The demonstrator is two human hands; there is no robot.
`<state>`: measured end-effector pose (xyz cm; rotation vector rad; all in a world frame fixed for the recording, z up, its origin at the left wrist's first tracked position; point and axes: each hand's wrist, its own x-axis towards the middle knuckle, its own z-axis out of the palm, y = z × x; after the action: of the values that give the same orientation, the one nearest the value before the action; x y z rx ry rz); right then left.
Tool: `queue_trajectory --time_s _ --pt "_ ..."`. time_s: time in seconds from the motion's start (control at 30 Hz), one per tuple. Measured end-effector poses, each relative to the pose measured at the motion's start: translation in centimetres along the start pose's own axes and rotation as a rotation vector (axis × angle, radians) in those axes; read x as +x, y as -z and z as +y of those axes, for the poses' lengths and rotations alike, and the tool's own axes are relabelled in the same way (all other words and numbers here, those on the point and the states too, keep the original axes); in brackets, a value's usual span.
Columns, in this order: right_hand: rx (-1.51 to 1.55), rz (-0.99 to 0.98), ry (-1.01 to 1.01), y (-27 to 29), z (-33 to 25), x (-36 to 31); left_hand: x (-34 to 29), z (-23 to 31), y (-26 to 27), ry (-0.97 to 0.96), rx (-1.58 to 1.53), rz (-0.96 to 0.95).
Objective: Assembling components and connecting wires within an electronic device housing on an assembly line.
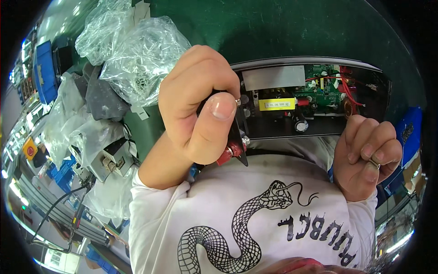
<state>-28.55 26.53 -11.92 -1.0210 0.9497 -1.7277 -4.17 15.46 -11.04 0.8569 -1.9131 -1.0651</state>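
Left hand [198, 107], pinching black panel [236, 132] with red terminals [226, 155]; right hand [368, 153], pinching small metal piece [374, 164] — droppable, should fingertips slip, perhaps into open chassis [278, 129] between and beyond them.

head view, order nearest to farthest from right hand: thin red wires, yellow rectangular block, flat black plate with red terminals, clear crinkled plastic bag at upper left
1. Thin red wires, right end of open black case
2. Yellow rectangular block, farther left in the case
3. Flat black plate, in the left hand
4. Clear crinkled plastic bag, upper left
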Motion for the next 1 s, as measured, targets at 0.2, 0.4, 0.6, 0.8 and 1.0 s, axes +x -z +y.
queue_trajectory --time_s 0.2,0.4,0.6,0.8,1.0 --pt "-0.031 -0.033 -0.056 0.4 -0.1 -0.3 0.1 -0.3 0.2 -0.029 -0.025 0.004" --pt "-0.007 -0.027 -0.055 0.3 -0.2 -0.5 0.8 -0.8 0.2 -0.035 -0.058 0.009" --pt "0.021 -0.01 -0.035 0.2 0.0 -0.3 1.1 -1.5 0.6 -0.063 -0.091 -0.009" --pt "0.016 -0.01 -0.018 0.3 0.2 -0.3 1.5 -1.0 0.3 -0.058 -0.07 -0.027" --pt "0.002 -0.002 -0.021 0.1 0.2 -0.2 1.7 -0.6 0.3 -0.038 -0.049 -0.056"
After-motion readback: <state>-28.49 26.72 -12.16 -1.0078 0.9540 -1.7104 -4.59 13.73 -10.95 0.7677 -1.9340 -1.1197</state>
